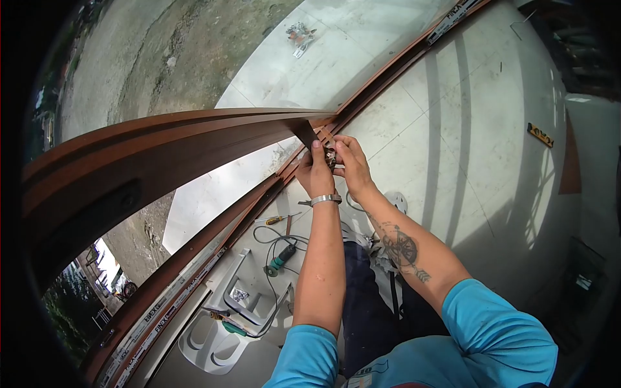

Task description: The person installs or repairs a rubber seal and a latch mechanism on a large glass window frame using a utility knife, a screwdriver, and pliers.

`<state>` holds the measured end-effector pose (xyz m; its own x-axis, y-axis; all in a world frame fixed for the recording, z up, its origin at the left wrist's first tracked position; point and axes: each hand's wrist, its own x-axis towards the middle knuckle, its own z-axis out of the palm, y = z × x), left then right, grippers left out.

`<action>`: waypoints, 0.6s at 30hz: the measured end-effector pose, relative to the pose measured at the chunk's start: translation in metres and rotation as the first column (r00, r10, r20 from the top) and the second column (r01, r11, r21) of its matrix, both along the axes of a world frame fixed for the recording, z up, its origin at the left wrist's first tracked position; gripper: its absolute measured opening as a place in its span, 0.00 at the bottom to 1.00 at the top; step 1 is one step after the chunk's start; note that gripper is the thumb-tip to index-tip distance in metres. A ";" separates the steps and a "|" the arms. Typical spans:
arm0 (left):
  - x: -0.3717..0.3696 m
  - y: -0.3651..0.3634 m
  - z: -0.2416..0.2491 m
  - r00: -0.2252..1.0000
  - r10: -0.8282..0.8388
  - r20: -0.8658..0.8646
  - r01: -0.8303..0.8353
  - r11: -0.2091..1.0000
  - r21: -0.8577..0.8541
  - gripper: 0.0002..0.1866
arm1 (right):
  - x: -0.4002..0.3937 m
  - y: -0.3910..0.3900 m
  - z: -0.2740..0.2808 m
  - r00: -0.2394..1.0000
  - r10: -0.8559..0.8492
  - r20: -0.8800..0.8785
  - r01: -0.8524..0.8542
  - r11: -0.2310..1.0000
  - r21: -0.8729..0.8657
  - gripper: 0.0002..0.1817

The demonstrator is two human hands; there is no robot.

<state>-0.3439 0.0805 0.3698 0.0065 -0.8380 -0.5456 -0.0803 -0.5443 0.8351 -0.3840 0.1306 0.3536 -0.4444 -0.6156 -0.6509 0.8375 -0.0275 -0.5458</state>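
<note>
A long brown frame piece crosses the upper left and ends near my hands. My left hand, with a metal watch at its wrist, has its thumb pressed to the end of that piece. Close beside it, the bent fingers of my right hand meet around a small shiny metal part. That part sits between both hands, partly covered by the fingers. Beneath the hands runs a brown floor track, going diagonally from lower left to upper right.
A white plastic stool lies at lower left with a green power tool and cables beside it. A yellow screwdriver rests on the tiles. Further off are a yellow level at right and a plastic bag at top.
</note>
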 end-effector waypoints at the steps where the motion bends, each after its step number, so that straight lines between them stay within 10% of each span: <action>1: 0.001 0.006 -0.009 1.000 -0.003 0.006 0.004 0.995 -0.101 0.16 | -0.004 -0.008 -0.003 0.973 0.095 -0.209 -0.074 0.991 0.110 0.21; 3: 0.006 0.018 -0.020 0.995 -0.050 0.081 0.065 0.979 -0.193 0.15 | -0.019 -0.022 0.004 0.848 0.358 -0.390 -0.219 0.908 0.356 0.24; 18: 0.079 0.114 -0.071 0.885 -0.279 0.374 0.314 0.949 -0.036 0.17 | 0.026 0.040 -0.045 0.879 0.396 -0.267 -0.231 0.843 0.486 0.20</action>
